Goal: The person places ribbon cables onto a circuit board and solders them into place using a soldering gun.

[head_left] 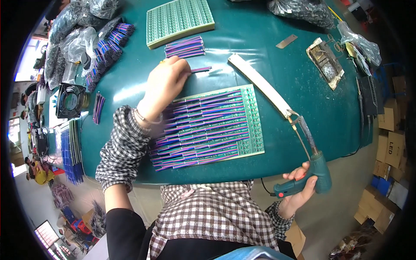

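My right hand [300,187] is wrapped round the grip of a green soldering gun [320,175]. The gun's long metal tip points away from me, beside the near end of a long pale bar [260,84]. With curled fingers, my left hand [167,82] pinches one end of a short multicoloured ribbon wire [201,69]. Below that hand lies a green circuit board panel [255,123], with rows of purple, blue and red wires [208,128] across most of it. My left forearm and sleeve hide part of the panel's left side. A small stack of similar wires [185,47] lies just beyond the left hand.
At the back lies a stack of green board panels [180,21]. A stained metal tray [325,63] and a flat metal plate [286,41] are at the right. Wire bundles [110,45], plastic bags and a black fan [70,100] crowd the left. Cardboard boxes [388,147] stand beyond the right edge.
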A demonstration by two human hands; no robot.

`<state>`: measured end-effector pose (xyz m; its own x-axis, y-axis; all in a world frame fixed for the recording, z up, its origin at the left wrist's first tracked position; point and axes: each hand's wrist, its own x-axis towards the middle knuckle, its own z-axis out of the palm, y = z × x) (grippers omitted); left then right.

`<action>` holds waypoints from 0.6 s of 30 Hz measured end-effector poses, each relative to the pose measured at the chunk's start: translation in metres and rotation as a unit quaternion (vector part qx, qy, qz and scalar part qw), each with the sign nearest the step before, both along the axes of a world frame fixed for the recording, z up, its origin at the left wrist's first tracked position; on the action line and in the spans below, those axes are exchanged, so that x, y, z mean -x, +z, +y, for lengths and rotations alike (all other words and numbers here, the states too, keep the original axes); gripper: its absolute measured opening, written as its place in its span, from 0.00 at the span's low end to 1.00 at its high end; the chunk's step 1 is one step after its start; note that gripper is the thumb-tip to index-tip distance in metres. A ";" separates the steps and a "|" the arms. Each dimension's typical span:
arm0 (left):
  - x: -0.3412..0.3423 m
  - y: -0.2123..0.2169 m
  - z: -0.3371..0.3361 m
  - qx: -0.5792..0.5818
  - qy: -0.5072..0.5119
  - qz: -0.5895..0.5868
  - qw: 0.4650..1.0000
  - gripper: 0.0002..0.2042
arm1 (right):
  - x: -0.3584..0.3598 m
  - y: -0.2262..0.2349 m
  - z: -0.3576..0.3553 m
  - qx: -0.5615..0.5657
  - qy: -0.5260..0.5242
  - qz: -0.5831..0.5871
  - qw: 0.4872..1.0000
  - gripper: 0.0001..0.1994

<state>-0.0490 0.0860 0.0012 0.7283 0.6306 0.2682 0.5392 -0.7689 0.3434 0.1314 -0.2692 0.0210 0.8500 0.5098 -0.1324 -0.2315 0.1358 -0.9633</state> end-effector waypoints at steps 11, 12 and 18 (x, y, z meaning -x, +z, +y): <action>-0.003 0.026 -0.018 -0.133 -0.085 0.035 0.987 0.02 | 0.000 -0.001 -0.008 0.007 0.006 0.007 1.000 0.30; -0.004 0.022 -0.020 -0.125 -0.093 0.033 0.987 0.02 | 0.002 0.000 -0.010 0.017 -0.001 0.008 1.000 0.30; -0.006 0.024 -0.015 -0.161 -0.071 0.017 0.984 0.01 | 0.005 0.003 -0.009 0.041 -0.009 -0.007 0.999 0.29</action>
